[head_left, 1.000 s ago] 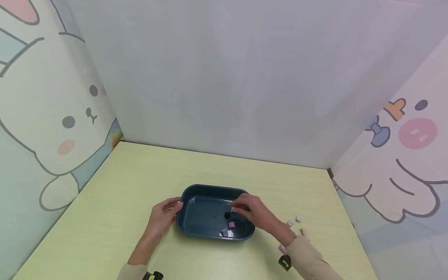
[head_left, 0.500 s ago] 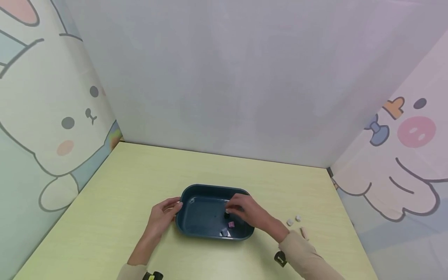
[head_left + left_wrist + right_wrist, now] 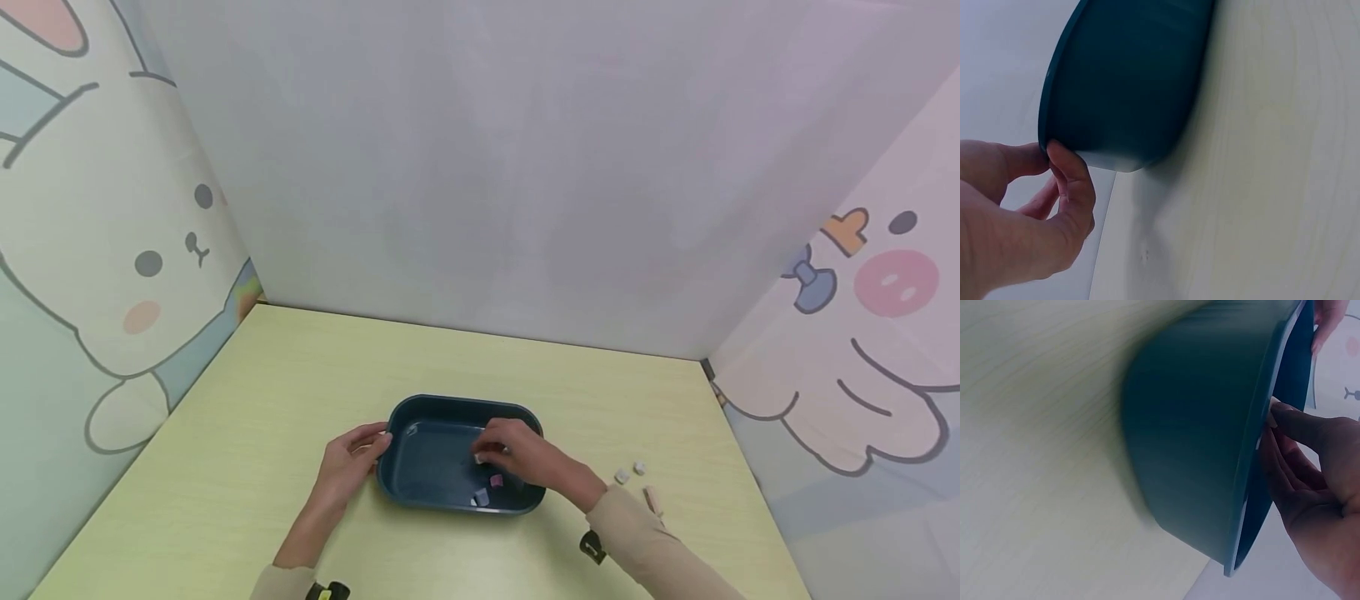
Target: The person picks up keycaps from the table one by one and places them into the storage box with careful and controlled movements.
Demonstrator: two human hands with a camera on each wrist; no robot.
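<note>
A dark teal tray (image 3: 450,402) sits on the yellow-green table (image 3: 262,400). My left hand (image 3: 377,446) pinches its left rim, thumb on the lip; the left wrist view shows this left hand (image 3: 1050,164) on the tray (image 3: 1129,81). My right hand (image 3: 483,457) reaches into the tray with curled fingers and pinches what looks like a small pale piece (image 3: 477,458). In the right wrist view the right hand (image 3: 1272,419) is just inside the tray's wall (image 3: 1197,444). A pink piece (image 3: 496,481) and a blue-grey piece (image 3: 481,497) lie on the tray floor.
Two small white pieces (image 3: 621,477) and a peach stick (image 3: 652,500) lie on the table right of the tray. Cartoon-printed walls close in the table on the left, back and right. Bare tabletop lies left of and behind the tray.
My right hand has slid left, deeper into the tray. The black cube seen at its fingertips earlier no longer shows. The left hand and tray have stayed put.
</note>
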